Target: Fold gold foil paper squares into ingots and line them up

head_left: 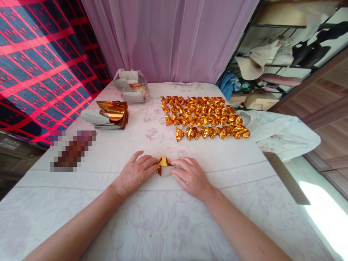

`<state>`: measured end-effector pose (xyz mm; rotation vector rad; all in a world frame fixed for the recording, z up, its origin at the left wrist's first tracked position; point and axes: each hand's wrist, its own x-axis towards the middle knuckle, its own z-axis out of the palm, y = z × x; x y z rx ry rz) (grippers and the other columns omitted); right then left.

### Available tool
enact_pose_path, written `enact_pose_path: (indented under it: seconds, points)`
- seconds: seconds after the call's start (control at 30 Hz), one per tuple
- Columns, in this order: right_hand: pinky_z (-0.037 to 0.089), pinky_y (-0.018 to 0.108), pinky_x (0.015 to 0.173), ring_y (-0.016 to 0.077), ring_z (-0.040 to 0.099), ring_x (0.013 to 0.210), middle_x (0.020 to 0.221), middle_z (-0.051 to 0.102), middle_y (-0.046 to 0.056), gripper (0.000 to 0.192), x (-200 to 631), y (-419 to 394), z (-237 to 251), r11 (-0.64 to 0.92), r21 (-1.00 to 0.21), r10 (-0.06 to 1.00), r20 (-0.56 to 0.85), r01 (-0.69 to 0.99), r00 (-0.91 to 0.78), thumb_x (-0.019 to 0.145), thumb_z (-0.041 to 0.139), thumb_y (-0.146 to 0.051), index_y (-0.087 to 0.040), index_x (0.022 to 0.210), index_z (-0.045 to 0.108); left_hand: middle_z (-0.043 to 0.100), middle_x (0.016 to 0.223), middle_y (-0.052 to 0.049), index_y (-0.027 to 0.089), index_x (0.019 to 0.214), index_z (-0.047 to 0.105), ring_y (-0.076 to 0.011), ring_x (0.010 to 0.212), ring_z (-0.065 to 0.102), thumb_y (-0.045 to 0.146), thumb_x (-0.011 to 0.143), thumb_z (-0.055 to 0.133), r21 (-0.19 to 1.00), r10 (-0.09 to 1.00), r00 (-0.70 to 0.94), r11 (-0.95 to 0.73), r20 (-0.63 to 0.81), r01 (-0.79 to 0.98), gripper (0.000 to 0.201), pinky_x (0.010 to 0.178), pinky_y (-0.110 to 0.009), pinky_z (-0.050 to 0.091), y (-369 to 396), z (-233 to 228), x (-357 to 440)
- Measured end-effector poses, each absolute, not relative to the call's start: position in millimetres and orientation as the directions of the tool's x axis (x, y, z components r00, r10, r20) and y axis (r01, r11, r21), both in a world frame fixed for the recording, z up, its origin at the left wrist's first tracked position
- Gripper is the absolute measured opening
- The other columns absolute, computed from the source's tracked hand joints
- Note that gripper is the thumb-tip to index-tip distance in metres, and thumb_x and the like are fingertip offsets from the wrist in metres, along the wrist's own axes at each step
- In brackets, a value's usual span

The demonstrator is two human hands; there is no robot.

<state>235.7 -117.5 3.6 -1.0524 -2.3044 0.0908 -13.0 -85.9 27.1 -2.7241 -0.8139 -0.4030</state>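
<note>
2 hands (163,174) press 1 gold paper (163,164).

I'm seeing the folded paper piece (164,165) lying on the table (152,217) between my left hand (135,174) and right hand (190,176). Rows of folded pieces (203,116) are sitting behind, to the right; a sheet stack (108,115) is lying behind left, a plastic bag (132,86) beyond it.

I see both forearms bare from the bottom edge of my view up to the wrists, no sleeves, watch or bracelet on them, and my left hand (135,174) and right hand (190,176) ungloved, fingers ringless, nails short and unpainted.
</note>
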Motion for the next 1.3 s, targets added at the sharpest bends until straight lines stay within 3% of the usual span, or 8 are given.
enact_pose_path:
  seconds: [0.23,0.43,0.57,0.83,1.1,1.3]
  points:
    - [0.046,0.036,0.082,0.0199,0.06,0.095,0.105,0.071,0.004,0.012,226.2,-122.3,0.7,0.71,-0.358,0.698,0.467,0.606,-0.542,0.095,0.057,-0.021,-0.022,0.093,0.069,0.074,0.103,-0.004,0.019,0.102,0.067,-0.0203,0.091,0.066,0.013,0.094,0.052,-0.088,0.564,0.756,-0.78,0.333,0.62,0.018,0.095,-0.044,0.043,-102.8,26.0,-5.6]
    - [0.046,0.035,0.082,0.0191,0.062,0.093,0.102,0.072,0.004,0.01,227.1,-119.3,0.7,0.656,-0.438,0.754,0.421,0.615,-0.504,0.094,0.062,-0.025,-0.022,0.1,0.068,0.071,0.12,-0.005,0.021,0.108,0.067,-0.0247,0.108,0.064,0.024,0.096,0.051,-0.036,0.649,0.688,-0.718,0.325,0.695,0.02,0.097,-0.046,0.044,-121.8,25.0,0.7]
    - [0.047,0.035,0.082,0.0191,0.063,0.093,0.101,0.072,0.004,0.008,228.9,-118.7,3.3,0.628,-0.442,0.777,0.395,0.641,-0.49,0.091,0.065,-0.024,-0.021,0.098,0.069,0.068,0.126,-0.01,0.017,0.109,0.067,-0.0282,0.113,0.062,0.027,0.097,0.049,-0.036,0.701,0.641,-0.665,0.312,0.746,0.024,0.098,-0.049,0.046,-132.0,23.2,8.4]
    - [0.047,0.034,0.08,0.0173,0.062,0.089,0.097,0.072,0.003,0.01,228.4,-113.2,6.0,0.645,-0.419,0.763,0.398,0.639,-0.509,0.093,0.064,-0.025,-0.023,0.088,0.072,0.069,0.12,-0.016,0.008,0.116,0.062,-0.0277,0.112,0.064,0.024,0.1,0.041,-0.071,0.683,0.637,-0.66,0.358,0.748,0.031,0.097,-0.045,0.05,-140.2,11.8,16.7]
    - [0.046,0.034,0.077,0.0191,0.06,0.084,0.09,0.07,0.004,0.008,221.2,-109.6,4.8,0.612,-0.421,0.789,0.387,0.669,-0.477,0.093,0.063,-0.024,-0.02,0.087,0.067,0.061,0.135,-0.016,0.013,0.133,0.05,-0.0282,0.125,0.057,0.022,0.096,0.048,0.092,0.705,0.633,-0.688,0.319,0.72,0.038,0.103,-0.046,0.049,-143.6,8.3,8.4]
    - [0.047,0.035,0.077,0.0195,0.06,0.085,0.092,0.07,0.004,0.008,222.1,-110.8,3.9,0.561,-0.45,0.827,0.335,0.695,-0.451,0.092,0.063,-0.026,-0.021,0.087,0.067,0.056,0.141,-0.016,0.021,0.139,0.047,-0.0302,0.128,0.054,0.025,0.094,0.055,0.056,0.699,0.673,-0.702,0.242,0.71,0.046,0.101,-0.048,0.05,-144.7,12.5,7.3]
